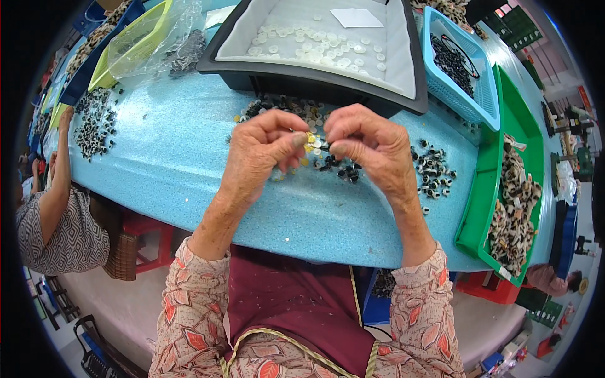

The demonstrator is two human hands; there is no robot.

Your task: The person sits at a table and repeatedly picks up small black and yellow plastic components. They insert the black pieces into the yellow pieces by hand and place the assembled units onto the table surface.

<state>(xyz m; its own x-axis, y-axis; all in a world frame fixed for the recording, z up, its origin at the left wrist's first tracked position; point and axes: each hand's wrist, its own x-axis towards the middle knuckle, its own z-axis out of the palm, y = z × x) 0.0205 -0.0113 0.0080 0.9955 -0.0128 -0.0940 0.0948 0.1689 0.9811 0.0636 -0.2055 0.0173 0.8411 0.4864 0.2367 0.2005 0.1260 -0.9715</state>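
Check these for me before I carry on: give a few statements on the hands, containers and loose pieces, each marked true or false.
1. Yellow and white pieces show between the left hand and the right hand. True.
2. The green tray stands at the person's left. False: the green tray is at the right.
3. White discs lie in the black-rimmed tray. True.
4. The light blue basket holds white discs. False: the light blue basket holds dark pieces.
5. Black-and-white pieces lie on the blue table to the right of the right hand. True.
6. The apron is green. False: the apron is maroon.
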